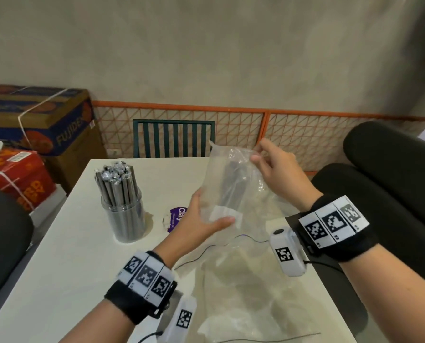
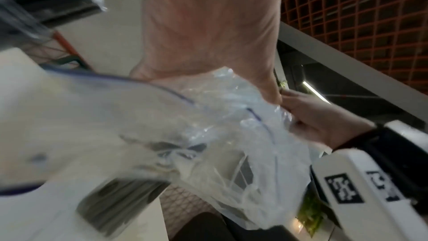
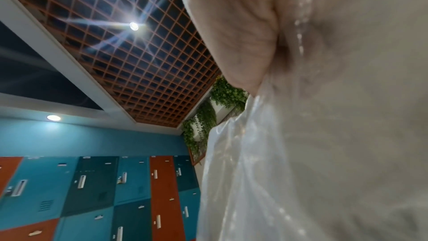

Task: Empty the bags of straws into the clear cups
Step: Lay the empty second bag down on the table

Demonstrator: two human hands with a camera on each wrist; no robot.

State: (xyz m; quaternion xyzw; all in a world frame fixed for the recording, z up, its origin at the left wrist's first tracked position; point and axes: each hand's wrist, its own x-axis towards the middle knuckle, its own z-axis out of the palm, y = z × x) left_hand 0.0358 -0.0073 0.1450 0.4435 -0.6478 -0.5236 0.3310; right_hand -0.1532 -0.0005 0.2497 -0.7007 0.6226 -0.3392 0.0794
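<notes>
A clear cup [image 1: 124,219] packed with grey foil-tipped straws [image 1: 116,178] stands on the left of the white table [image 1: 57,268]. Over the table's middle both hands hold up a clear plastic bag [image 1: 231,194]; a dark bundle shows faintly through it. My left hand [image 1: 201,224] holds the bag's lower part, thumb across the front. My right hand [image 1: 275,169] pinches the bag's upper right edge. The left wrist view shows the crumpled bag [image 2: 220,135], the right hand [image 2: 324,122] gripping it, and a blurred dark bundle of straws [image 2: 120,202]. In the right wrist view, plastic film [image 3: 301,153] covers the palm.
A second clear zip bag [image 1: 243,288] lies flat on the table's near right. A purple round lid [image 1: 175,219] sits beside the cup. A green chair [image 1: 174,137] stands behind the table, cardboard boxes [image 1: 38,120] at the left, black cushions [image 1: 392,169] at the right.
</notes>
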